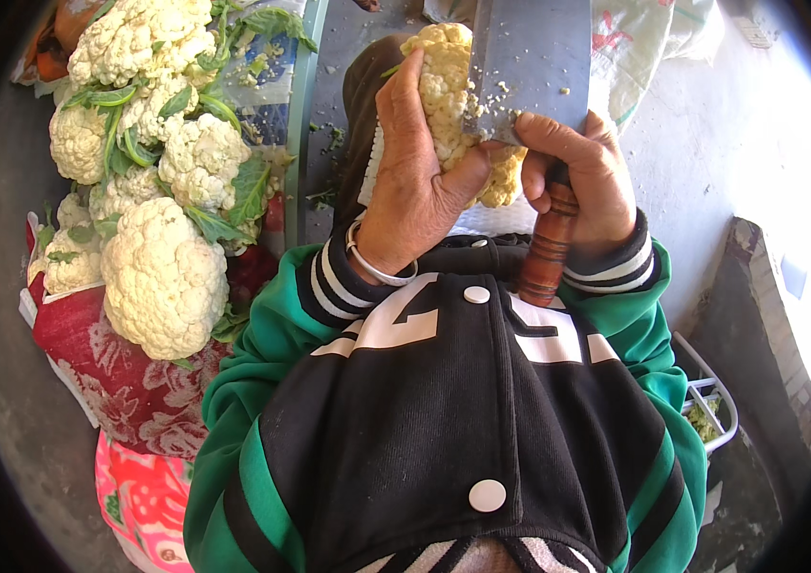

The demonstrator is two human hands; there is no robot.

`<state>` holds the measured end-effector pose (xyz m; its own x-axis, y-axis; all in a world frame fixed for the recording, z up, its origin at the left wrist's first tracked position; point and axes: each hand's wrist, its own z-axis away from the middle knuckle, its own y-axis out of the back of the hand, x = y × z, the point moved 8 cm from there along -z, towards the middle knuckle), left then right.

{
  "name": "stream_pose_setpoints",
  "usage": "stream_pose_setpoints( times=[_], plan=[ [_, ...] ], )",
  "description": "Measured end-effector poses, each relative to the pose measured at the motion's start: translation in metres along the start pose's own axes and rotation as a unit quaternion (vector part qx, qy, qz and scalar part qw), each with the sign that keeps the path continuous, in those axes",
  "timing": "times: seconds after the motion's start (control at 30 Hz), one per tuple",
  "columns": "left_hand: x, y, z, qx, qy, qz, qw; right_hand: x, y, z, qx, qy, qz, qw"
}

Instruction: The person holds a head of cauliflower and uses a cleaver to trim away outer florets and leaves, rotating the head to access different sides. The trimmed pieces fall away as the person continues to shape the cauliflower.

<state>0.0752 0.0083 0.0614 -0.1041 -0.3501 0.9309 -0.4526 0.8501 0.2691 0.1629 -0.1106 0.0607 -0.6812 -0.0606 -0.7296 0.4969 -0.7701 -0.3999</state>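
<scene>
Holding a yellowish cauliflower head (446,81) above the lap, the left hand (415,181) has its fingers pressed together along the left side and its thumb laid across the near end. The right hand (582,177) grips a broad-bladed cleaver (534,72) where blade meets handle, thumb flat on the blade's face, other fingers curled; some fingertips are hidden. The blade overlaps the head's right side; how deep it sits cannot be told. Pale crumbs cling to the metal, and the turned reddish-brown wooden handle (549,253) points down toward the black-and-green jacket (405,411). A silvery bracelet (377,272) circles the left wrist. To the left, a pile of leafy white cauliflowers (138,124) includes 1 large head (165,277) at its near end, over a red floral cloth (119,382).
</scene>
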Motion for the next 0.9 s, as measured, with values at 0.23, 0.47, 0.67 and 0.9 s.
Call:
stream_pose_setpoints(
  times=[0.23, 0.47, 0.67, 0.9],
  plan=[
    [-0.003, -0.003, 0.002, -0.01, -0.003, 0.016, 1.0, -0.004, -0.001, -0.001, 0.003, 0.029, -0.009, 1.0],
    [-0.013, -0.004, 0.003, 0.026, 0.053, 0.068, 0.996, -0.005, -0.007, 0.003, -0.01, 0.058, -0.026, 0.998],
    [-0.014, -0.005, -0.003, -0.015, 0.066, 0.16, 0.985, -0.009, 0.001, 0.002, 0.023, 0.128, -0.021, 0.991],
    [-0.006, -0.006, -0.005, 0.003, 0.018, -0.001, 1.0, -0.013, 0.011, 0.01, 0.077, 0.157, -0.04, 0.984]
  ],
)
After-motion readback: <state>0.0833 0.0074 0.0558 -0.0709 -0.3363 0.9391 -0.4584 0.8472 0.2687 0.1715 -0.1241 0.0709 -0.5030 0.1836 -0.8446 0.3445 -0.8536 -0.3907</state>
